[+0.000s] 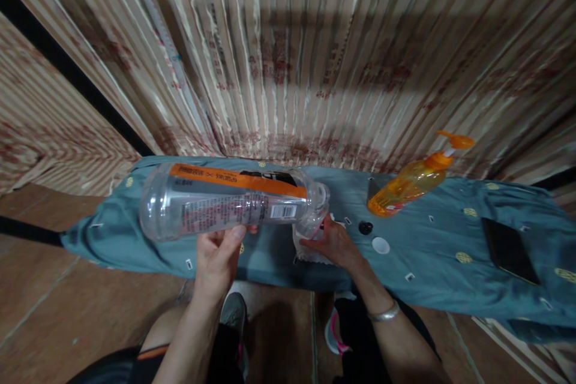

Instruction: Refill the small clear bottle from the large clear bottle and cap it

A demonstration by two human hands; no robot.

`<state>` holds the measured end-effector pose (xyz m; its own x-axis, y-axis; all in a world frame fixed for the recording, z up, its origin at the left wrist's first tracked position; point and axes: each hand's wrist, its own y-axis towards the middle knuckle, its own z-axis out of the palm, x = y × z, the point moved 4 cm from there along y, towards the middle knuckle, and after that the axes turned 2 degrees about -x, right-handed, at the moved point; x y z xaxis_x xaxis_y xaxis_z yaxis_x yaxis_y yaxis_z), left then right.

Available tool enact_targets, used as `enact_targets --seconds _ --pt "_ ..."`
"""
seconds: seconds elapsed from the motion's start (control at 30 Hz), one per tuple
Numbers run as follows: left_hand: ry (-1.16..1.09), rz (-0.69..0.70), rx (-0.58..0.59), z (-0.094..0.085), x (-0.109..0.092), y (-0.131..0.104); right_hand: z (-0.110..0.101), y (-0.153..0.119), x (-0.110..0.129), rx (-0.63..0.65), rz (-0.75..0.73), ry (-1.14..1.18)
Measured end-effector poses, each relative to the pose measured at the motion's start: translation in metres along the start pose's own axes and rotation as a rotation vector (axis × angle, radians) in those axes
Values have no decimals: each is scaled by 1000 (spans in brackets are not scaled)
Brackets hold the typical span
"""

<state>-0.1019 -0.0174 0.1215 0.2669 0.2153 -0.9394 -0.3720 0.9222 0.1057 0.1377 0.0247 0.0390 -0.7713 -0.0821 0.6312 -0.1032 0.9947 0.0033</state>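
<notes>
My left hand [220, 258] is closed around the underside of a large clear plastic bottle [234, 216] with an orange and black label. The bottle lies nearly level in the air, its uncapped-looking mouth pointing right. At that mouth, my right hand [330, 243] grips a small clear container [310, 225], whose exact kind I cannot make out. Its rim meets or nearly meets the bottle neck. Below sits a white piece with a ruffled edge [310, 254], partly hidden by my right hand. To the right lie a black cap [365, 227] and a white round disc [380, 245].
An orange pump bottle [407, 186] stands at the back right on the blue-green cloth [441, 240]. A dark phone-like slab [509, 250] rests near the right end. A striped curtain [292, 60] hangs behind, with black poles [76, 66] at the left.
</notes>
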Motion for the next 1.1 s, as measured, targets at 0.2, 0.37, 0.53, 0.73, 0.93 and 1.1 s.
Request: enact_targets --seconds 0.2,0.37,0.53,0.73,0.93,1.1 --pt "9 14 29 -1 0 0 0 0 0 -5 -4 -5" --pt "47 24 36 -2 1 1 1 0 0 0 0 0" --pt "70 27 33 -2 1 1 0 0 0 -20 -11 1" --pt "119 45 88 1 -1 0 -1 0 2 4 -15 28" --pt "79 41 89 3 -3 0 -2 0 2 1 -19 23" --pt "94 50 89 2 -2 1 0 1 0 0 -21 21"
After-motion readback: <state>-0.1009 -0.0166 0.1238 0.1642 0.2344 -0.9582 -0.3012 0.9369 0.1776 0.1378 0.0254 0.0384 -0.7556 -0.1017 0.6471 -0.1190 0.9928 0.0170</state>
